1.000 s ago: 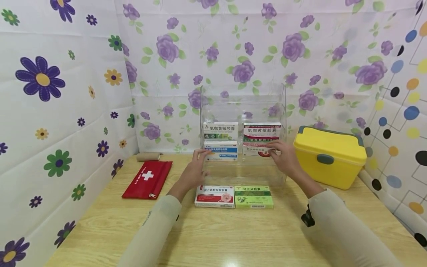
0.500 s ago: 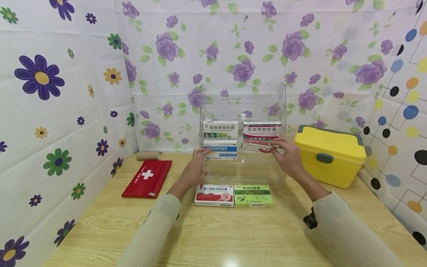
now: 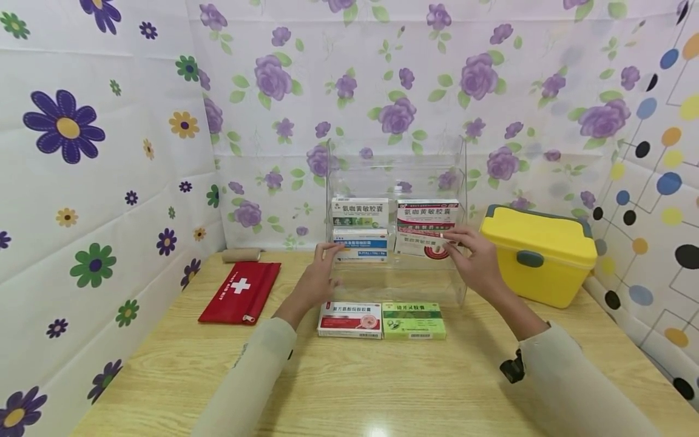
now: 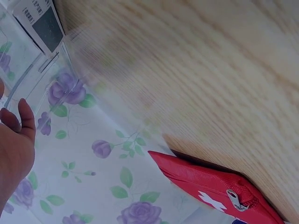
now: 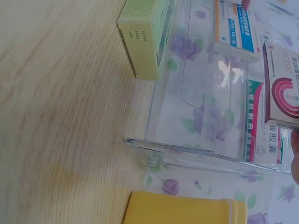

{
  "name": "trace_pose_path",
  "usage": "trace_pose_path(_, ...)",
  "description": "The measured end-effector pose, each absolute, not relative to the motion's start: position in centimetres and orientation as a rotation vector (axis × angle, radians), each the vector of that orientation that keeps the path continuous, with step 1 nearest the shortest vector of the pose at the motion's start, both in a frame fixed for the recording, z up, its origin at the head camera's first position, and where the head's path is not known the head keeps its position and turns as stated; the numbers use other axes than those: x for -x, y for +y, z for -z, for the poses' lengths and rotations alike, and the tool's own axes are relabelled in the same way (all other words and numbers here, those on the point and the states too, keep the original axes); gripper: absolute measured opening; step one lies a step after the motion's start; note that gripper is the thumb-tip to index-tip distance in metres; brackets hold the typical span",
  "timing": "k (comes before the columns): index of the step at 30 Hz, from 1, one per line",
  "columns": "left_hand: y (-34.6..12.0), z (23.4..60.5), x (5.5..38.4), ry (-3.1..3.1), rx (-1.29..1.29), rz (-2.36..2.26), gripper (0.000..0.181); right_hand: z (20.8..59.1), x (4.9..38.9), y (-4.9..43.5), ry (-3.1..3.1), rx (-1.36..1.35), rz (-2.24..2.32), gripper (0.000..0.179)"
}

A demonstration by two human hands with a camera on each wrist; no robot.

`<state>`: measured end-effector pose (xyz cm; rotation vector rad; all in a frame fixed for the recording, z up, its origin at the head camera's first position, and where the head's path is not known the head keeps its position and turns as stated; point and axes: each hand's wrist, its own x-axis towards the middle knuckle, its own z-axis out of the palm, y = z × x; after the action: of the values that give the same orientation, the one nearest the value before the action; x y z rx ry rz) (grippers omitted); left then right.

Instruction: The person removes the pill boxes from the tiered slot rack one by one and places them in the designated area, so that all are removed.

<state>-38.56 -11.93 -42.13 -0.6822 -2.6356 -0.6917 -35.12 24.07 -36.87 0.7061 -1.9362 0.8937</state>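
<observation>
In the head view my right hand (image 3: 476,258) pinches the right end of a white medicine box (image 3: 420,244) with a red curved mark. That box is slightly tilted in front of the clear rack's right side, below a red-and-white medicine box (image 3: 428,212). Opposite, my left hand (image 3: 312,280) has its fingertips at the left end of a blue-and-white medicine box (image 3: 360,244) in the rack (image 3: 398,285). Part of this grip is hidden. Above that box sits a white-and-green medicine box (image 3: 360,212). In the right wrist view, the held box stands partly clear of the rack.
A red-and-white medicine box (image 3: 350,319) and a green one (image 3: 414,320) lie before the rack. On the left are a red first aid pouch (image 3: 240,292) and a cardboard roll (image 3: 241,255). A yellow lidded box (image 3: 537,258) stands on the right, near my right arm.
My right hand has tilted the white medicine box, then turned its front toward me again, pulling it slightly outward. The left hand has stayed in place.
</observation>
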Motion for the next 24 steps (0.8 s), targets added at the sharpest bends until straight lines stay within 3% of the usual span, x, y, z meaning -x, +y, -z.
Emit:
trace_pose_path(11, -12.0, 42.1, 38.5, -2.633, 0.678, 0.702, 0.09, 37.5, 34.2, 25.1, -1.949, -0.78, -0.963, 0.025)
trace_pose_path(18, -11.9, 42.1, 38.7, -2.614, 0.699, 0.702, 0.091, 36.3, 31.0, 24.2, -1.974, -0.779, -0.947, 0.024)
trace_pose_path(24, -11.9, 42.2, 38.6, -2.624, 0.684, 0.712, 0.092, 37.5, 31.5, 25.4, -2.023, -0.777, -0.962, 0.024)
